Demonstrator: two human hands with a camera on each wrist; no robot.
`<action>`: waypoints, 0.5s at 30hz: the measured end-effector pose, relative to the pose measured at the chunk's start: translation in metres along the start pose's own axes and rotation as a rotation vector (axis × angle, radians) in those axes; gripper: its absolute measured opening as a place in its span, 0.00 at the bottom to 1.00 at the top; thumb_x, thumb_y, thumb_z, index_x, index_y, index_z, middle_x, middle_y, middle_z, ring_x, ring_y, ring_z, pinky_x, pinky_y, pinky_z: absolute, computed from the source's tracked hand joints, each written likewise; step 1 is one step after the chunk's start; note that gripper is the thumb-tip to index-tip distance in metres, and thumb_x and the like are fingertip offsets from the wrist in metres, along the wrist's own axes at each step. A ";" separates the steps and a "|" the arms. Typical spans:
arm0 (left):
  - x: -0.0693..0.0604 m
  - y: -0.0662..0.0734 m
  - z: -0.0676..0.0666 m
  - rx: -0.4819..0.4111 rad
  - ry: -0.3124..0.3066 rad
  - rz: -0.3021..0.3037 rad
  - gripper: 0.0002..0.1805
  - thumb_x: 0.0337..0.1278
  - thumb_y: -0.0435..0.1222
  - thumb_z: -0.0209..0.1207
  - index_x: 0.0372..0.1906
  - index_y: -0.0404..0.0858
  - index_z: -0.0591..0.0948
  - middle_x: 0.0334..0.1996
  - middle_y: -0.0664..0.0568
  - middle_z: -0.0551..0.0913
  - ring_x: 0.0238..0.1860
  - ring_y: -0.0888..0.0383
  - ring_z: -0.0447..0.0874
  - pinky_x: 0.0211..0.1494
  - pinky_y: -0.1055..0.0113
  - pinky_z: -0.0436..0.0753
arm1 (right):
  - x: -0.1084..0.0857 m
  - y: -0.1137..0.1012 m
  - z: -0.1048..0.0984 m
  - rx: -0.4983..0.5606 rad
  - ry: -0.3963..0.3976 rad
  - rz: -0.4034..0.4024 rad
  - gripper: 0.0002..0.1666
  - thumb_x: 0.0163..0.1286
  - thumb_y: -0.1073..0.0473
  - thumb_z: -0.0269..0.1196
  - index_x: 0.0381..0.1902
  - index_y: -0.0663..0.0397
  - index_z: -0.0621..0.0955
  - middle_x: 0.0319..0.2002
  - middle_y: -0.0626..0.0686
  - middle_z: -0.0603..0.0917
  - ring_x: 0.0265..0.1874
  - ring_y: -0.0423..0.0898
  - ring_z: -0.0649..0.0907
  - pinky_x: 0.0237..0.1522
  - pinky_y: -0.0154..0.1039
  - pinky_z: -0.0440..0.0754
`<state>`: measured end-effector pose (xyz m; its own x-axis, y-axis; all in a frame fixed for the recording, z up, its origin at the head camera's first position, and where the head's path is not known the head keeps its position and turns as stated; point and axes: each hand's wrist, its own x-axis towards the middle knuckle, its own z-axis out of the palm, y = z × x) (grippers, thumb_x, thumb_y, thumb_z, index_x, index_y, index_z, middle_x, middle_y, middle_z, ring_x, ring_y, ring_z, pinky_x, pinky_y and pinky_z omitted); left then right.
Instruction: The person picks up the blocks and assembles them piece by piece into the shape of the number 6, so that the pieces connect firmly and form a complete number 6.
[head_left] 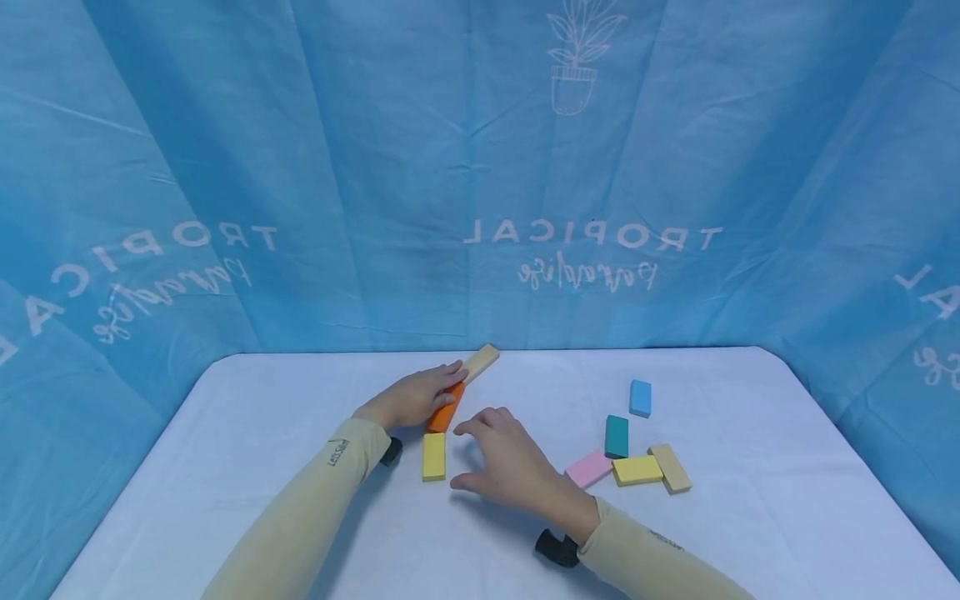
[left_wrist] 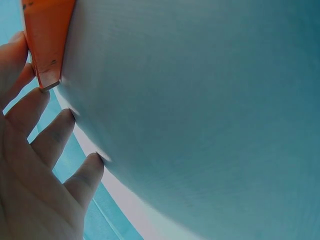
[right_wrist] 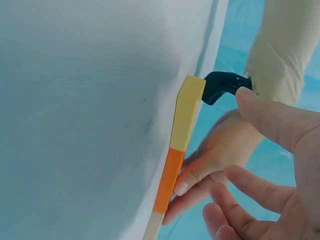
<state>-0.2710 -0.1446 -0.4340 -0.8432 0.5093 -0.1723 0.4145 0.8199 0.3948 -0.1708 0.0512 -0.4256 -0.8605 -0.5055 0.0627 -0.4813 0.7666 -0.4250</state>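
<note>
My left hand (head_left: pixel 415 397) reaches over an orange block (head_left: pixel 447 408), its thumb and fingers touching the block's side and its far end. In the left wrist view the left fingers (left_wrist: pixel 55 135) are spread and extended. A plain wood block (head_left: pixel 482 362) lies beyond the orange one, and a yellow block (head_left: pixel 433 457) lies at its near end, forming a bent row. The right wrist view shows these blocks end to end. My right hand (head_left: pixel 510 458) hovers just right of the yellow block, thumb and fingers apart, with nothing between them.
To the right on the white table (head_left: pixel 300 392) lie a blue block (head_left: pixel 641 398), a green block (head_left: pixel 617 437), a pink block (head_left: pixel 588 468), another yellow block (head_left: pixel 637 471) and another wood block (head_left: pixel 671 468). A blue printed curtain (head_left: pixel 397 183) hangs behind the table.
</note>
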 end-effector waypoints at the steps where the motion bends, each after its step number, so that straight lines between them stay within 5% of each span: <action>1: 0.000 0.000 0.000 0.001 -0.001 -0.002 0.31 0.77 0.41 0.52 0.79 0.46 0.61 0.79 0.49 0.56 0.78 0.46 0.55 0.77 0.46 0.57 | -0.003 0.001 -0.002 0.005 -0.001 0.001 0.36 0.55 0.42 0.77 0.58 0.50 0.83 0.53 0.50 0.80 0.54 0.47 0.75 0.58 0.45 0.78; 15: -0.002 0.002 0.000 0.008 -0.005 -0.018 0.31 0.77 0.42 0.51 0.79 0.46 0.61 0.79 0.50 0.57 0.78 0.47 0.55 0.78 0.48 0.57 | -0.044 0.022 -0.021 0.062 0.018 0.059 0.36 0.56 0.43 0.77 0.60 0.48 0.81 0.55 0.49 0.79 0.58 0.48 0.74 0.59 0.50 0.79</action>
<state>-0.2689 -0.1441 -0.4335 -0.8491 0.4953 -0.1837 0.4019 0.8313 0.3839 -0.1469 0.0987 -0.4183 -0.8901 -0.4527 0.0523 -0.4192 0.7683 -0.4838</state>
